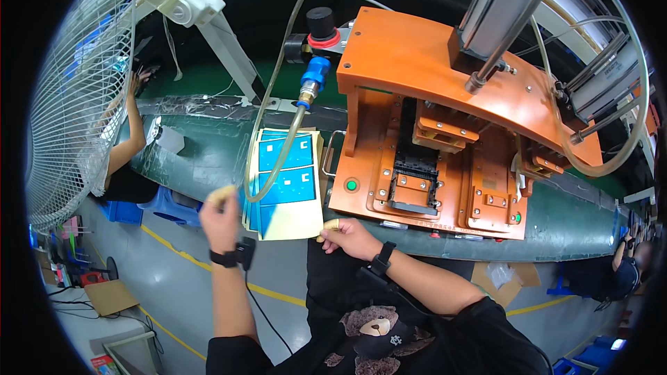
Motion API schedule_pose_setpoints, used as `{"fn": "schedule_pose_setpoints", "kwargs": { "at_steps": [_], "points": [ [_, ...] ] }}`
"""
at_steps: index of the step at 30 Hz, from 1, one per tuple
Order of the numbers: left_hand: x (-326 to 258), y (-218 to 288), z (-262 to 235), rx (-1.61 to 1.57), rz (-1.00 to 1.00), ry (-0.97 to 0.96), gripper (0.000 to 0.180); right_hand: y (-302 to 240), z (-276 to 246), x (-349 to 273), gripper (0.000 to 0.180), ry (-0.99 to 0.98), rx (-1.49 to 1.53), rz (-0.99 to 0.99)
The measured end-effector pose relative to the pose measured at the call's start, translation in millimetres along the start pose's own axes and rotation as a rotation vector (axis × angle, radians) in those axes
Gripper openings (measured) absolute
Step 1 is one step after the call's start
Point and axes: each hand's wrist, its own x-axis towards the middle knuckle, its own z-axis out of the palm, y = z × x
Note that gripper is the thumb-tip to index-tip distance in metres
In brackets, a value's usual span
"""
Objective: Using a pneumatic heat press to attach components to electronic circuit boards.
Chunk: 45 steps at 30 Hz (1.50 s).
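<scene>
A stack of pale yellow backing sheets with blue film pieces (pixel 286 154) lies on the green bench, left of an orange press fixture (pixel 417 187). My right hand (pixel 351 238) is closed at the top sheet's lower right corner, thumb and finger pinching its edge. My left hand (pixel 220 221) is raised just left of the stack, apart from it. Its slightly blurred fingers are curled together; what they hold, if anything, does not show. Fingertips on both hands have yellowish covers. A black part (pixel 415 187) sits in the fixture's middle.
A clear air hose (pixel 278 175) with a blue fitting (pixel 315 76) loops over the sheets. A white caged fan (pixel 83 97) stands at the left. Metal cylinders (pixel 511 0) top the press. Another person's arm (pixel 128 132) is far left; an open carton (pixel 504 279) is below the bench.
</scene>
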Motion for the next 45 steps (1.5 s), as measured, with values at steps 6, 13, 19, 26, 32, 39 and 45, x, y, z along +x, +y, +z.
{"fn": "schedule_pose_setpoints", "kwargs": {
  "at_steps": [6, 13, 19, 26, 32, 39, 45],
  "points": [
    [38, -24, -75, -0.34, -0.3, 0.273, 0.029, -7, -5, -1, 0.023, 0.025, 0.136, 0.045],
    [-25, 39, -64, -0.733, -0.423, 0.165, 0.038, -55, 16, -67, 0.021, 0.236, -0.252, -0.056],
    [-80, 94, -6, -0.963, -0.549, -0.073, 0.036, -157, 6, -153, 0.034, 0.42, -0.986, -1.147],
    [-105, 125, 64, -1.052, -0.645, -0.503, 0.032, -195, -12, -154, 0.031, 0.676, -1.572, -0.794],
    [-95, 136, 111, -0.998, -0.609, -0.724, 0.026, -217, -23, -166, 0.023, 0.601, -1.432, -0.921],
    [-50, 163, 151, -0.738, -0.436, -0.859, 0.022, -225, -64, -297, 0.022, 0.771, -0.501, -0.958],
    [-8, 188, 196, -0.332, 0.0, -0.836, 0.025, -146, -149, -400, 0.035, 0.948, 0.483, -1.167]
  ]
}}
